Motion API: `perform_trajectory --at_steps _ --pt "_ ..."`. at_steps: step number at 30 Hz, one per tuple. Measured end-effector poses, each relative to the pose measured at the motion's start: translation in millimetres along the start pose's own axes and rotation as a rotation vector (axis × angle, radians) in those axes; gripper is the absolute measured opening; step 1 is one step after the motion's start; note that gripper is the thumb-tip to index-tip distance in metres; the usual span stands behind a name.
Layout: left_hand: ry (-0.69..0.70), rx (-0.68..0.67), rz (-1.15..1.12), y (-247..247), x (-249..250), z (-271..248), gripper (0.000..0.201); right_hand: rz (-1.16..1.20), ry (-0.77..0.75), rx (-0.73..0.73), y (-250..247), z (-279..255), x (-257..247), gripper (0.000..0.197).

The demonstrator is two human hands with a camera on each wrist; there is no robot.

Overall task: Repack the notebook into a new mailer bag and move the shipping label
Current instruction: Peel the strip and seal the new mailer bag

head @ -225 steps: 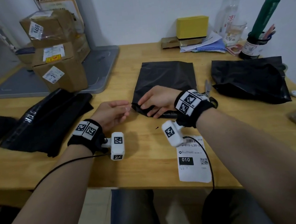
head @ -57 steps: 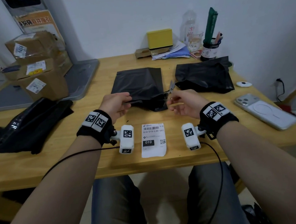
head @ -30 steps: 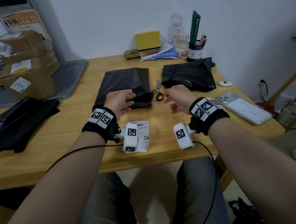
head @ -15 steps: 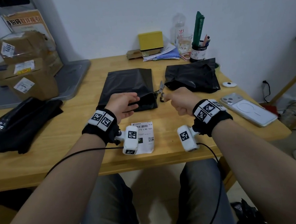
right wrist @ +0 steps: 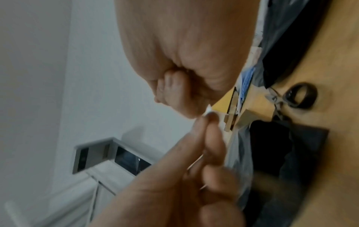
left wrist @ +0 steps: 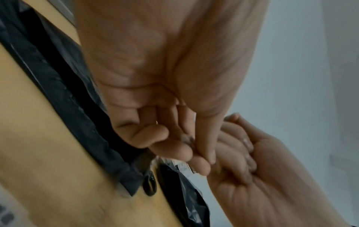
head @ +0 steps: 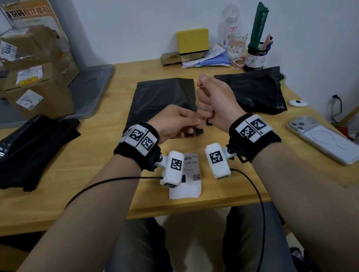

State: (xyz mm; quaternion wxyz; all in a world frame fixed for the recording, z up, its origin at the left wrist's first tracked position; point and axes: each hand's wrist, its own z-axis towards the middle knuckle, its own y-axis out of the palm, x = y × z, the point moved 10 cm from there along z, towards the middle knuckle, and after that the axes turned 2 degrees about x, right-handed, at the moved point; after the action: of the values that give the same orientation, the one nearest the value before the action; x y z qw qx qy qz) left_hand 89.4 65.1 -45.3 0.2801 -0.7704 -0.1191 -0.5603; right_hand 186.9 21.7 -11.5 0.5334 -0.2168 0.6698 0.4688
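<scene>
A flat black mailer bag [head: 159,98] lies in the middle of the table. My left hand [head: 194,121] hovers over its near right corner and pinches a thin pale strip [right wrist: 208,110] between thumb and fingers. My right hand [head: 205,98] is a raised fist right against the left fingertips, curled round the same strip. The white shipping label [head: 189,178] lies flat near the table's front edge, between my wrists. A second, crumpled black bag [head: 255,91] lies to the right. Black-handled scissors [right wrist: 299,95] lie between the two bags. No notebook shows.
Cardboard boxes [head: 34,73] stand at the back left on a grey tray [head: 90,87]. A pile of black bags [head: 28,150] lies at the left. A phone [head: 325,139] lies at the right edge. A yellow box [head: 192,41] and a pen cup [head: 254,58] stand at the back.
My hands, held apart half a second ago, have come together over the bag's near corner. The right hand has risen into a fist against the left fingertips.
</scene>
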Motion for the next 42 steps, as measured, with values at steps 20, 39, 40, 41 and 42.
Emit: perform_trajectory --at_steps 20,39,40,41,42 --pt "-0.001 0.633 -0.015 -143.8 -38.8 5.8 0.010 -0.294 0.125 0.278 -65.8 38.7 18.7 0.010" --pt "-0.279 0.536 -0.173 -177.1 -107.3 -11.2 0.019 -0.503 0.457 0.168 -60.8 43.9 70.4 0.031" --pt "-0.282 0.529 -0.170 -178.4 -109.6 -10.6 0.017 -0.496 0.461 0.160 -58.4 43.8 72.9 0.031" --pt "-0.281 0.527 -0.169 -179.8 -112.1 -10.0 0.015 -0.493 0.459 0.148 -56.3 43.6 74.7 0.027" --pt "-0.278 0.530 -0.170 -181.8 -115.0 -10.2 0.012 -0.503 0.452 0.135 -54.3 43.7 76.2 0.021"
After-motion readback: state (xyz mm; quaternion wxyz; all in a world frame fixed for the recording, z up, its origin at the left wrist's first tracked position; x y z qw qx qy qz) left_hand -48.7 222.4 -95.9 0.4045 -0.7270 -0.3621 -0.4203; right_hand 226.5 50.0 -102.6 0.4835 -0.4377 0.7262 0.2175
